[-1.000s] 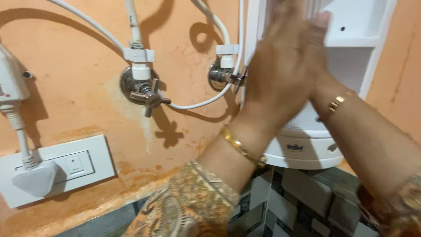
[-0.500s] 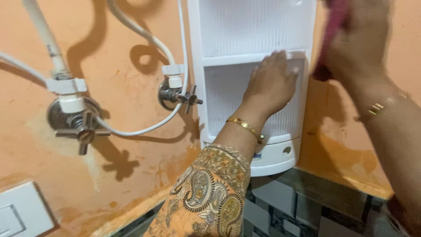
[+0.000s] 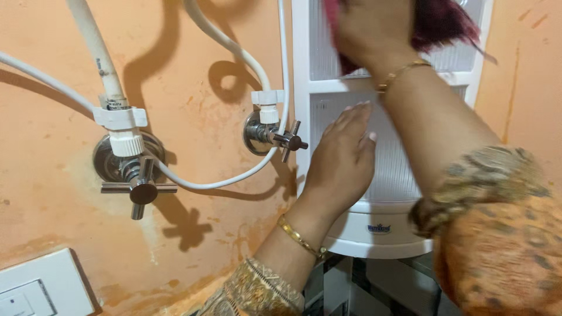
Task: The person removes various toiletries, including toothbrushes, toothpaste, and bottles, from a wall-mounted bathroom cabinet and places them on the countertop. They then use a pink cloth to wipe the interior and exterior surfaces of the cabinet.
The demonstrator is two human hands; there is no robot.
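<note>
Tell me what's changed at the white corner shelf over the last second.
The right hand rose to the upper tier, pressing a dark red cloth there. The left hand slid from the middle ledge down onto the ribbed panel. The white corner shelf and valves stayed put.

Ribbed glossy white plastic shelf unit, shiny chrome valves, matt plaster wall

left hand is flat, fingers together pointing up, wrist bent. right hand is raised higher, forearm crossing over it, fingers curled.
</note>
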